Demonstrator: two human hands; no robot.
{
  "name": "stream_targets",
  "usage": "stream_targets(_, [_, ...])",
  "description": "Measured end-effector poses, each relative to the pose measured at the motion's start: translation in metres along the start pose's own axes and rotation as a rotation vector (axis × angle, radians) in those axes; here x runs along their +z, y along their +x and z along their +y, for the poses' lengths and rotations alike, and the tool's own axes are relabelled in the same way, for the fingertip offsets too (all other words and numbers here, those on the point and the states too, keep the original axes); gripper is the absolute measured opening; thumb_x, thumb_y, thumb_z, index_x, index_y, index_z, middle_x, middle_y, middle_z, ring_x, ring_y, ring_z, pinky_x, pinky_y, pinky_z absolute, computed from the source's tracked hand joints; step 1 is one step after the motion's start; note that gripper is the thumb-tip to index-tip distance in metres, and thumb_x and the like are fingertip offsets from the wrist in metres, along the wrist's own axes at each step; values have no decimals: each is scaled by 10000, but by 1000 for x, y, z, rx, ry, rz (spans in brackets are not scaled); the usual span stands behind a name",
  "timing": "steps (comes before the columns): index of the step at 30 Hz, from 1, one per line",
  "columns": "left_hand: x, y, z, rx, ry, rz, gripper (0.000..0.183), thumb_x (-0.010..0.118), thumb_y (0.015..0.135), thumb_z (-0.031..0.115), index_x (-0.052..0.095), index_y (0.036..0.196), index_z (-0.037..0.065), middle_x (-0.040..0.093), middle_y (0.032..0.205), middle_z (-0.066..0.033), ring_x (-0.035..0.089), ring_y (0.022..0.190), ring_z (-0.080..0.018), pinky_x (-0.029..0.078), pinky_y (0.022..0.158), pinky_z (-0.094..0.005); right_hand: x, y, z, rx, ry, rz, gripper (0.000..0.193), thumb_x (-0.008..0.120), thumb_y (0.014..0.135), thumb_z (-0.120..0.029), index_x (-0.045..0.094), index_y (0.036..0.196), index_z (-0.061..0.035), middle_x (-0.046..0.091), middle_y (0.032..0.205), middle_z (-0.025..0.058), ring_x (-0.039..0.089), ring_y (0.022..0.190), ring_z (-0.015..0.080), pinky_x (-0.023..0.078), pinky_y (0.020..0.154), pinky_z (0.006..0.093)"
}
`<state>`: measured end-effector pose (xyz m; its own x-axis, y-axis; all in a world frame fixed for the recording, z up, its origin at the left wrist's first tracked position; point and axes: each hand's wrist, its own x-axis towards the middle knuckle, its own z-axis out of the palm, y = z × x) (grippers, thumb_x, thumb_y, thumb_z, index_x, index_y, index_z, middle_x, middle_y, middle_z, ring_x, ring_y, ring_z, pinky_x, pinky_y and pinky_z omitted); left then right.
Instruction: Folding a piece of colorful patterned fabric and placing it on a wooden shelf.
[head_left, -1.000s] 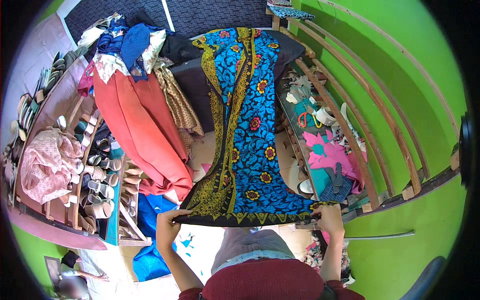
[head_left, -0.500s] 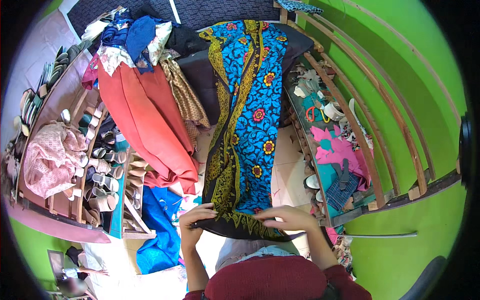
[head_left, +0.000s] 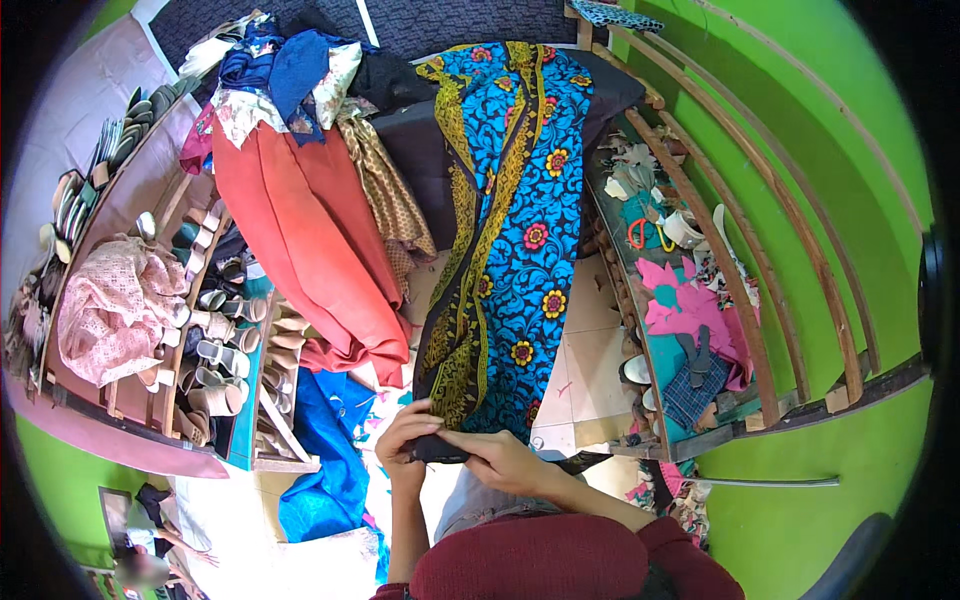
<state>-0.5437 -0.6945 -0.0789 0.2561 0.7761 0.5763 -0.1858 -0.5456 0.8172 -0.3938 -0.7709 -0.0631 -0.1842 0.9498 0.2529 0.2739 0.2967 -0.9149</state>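
At six o'clock the left hand is curled tight on the black near edge of a long, thin-looking cloth printed with blue leaves, red-and-yellow flowers and gold borders, and the right hand meets it there, how firmly I can't tell! Looks like gathering this end, so the next move calls for a sure hold and matched edges. Up it runs to twelve o'clock, over a black-draped surface, creased toward nine, smoother toward three.
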Motion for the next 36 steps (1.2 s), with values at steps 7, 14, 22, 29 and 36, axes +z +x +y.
stream_targets(7, [-17, 11, 7, -91, 73, -128, 128, 534, 756, -62, 644, 757, 5, 657, 760, -105, 621, 771, -248, 478, 724, -320, -37, -9, 6, 126, 65, -275, 453, 507, 773, -64, 512, 1225, -31, 623, 965, 201, 630, 767, 287, 481, 702, 328])
stream_targets(14, [10, 18, 21, -62, -85, -320, 94, 548, 722, 66, 630, 739, 23, 619, 722, -68, 546, 737, -225, 424, 705, -336, -60, 34, 55, 130, 283, -131, 260, 499, 836, -128, 588, 1043, 2, 610, 1043, 101, 558, 978, 186, 418, 877, 309])
stream_targets(22, [13, 20, 23, -89, -90, -340, 102, 518, 652, 8, 584, 719, 48, 589, 732, -52, 539, 784, -230, 375, 792, -360, -52, 75, 62, -279, 223, -259, 350, 496, 610, -68, 521, 951, 10, 528, 934, 106, 518, 915, 224, 402, 842, 312])
stream_targets(29, [14, 22, 30, -46, -145, -334, 74, 548, 752, 97, 594, 722, 49, 598, 729, -50, 548, 759, -224, 377, 891, -400, -66, 77, 59, -122, 5, -571, 312, 625, 635, -143, 576, 901, 13, 576, 753, 121, 566, 724, 234, 441, 696, 315])
stream_targets(36, [24, 26, 37, -36, -250, -431, 121, 515, 703, -13, 615, 738, 46, 613, 724, -53, 566, 777, -246, 407, 903, -450, -104, 76, 52, -174, 30, -489, 211, 752, 637, -177, 607, 750, -73, 575, 728, 15, 541, 731, 185, 381, 723, 304])
